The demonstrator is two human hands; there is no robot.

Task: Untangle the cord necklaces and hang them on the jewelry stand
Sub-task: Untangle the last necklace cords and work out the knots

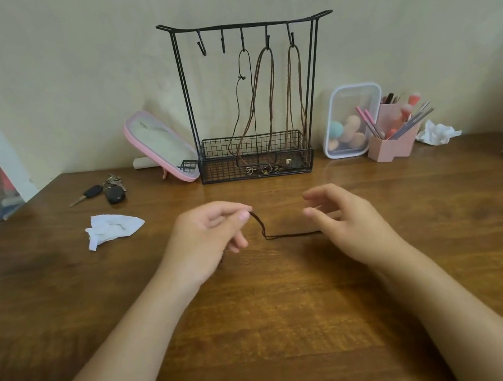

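Head view.

- Left hand [211, 234]: thumb and forefinger pinch one end of a dark cord necklace [289, 235] and lift it just off the table [279, 316]. The other fingers are curled loosely under.
- Cord: drops from the pinch, kinks, then lies flat along the wood toward the right hand [351, 224]. It looks doubled or twisted along the run. Too thin to tell if a knot remains.
- Right hand: loosely open, thumb and forefinger apart, nothing visibly pinched. The cord's far end passes out of sight behind its fingers. Contact there cannot be told.
- Jewelry stand [186, 102]: well beyond both hands, against the wall. Three necklaces [267, 51] hang on the hooks nearer the right-hand side. Two empty hooks [202, 49] are toward the left-hand side.
- A crumpled tissue [112, 229] lies out past the left hand, with keys [106, 190] farther beyond.

Risks, as I judge them:
- Pulling the ends apart before the twist is loosened would cinch it tighter.
- A one-handed lift leaves the slack trailing. It could catch in the stand's wire basket [224, 170] or swing into the hung cords and retangle.
- The thin cord may slip from a light pinch.
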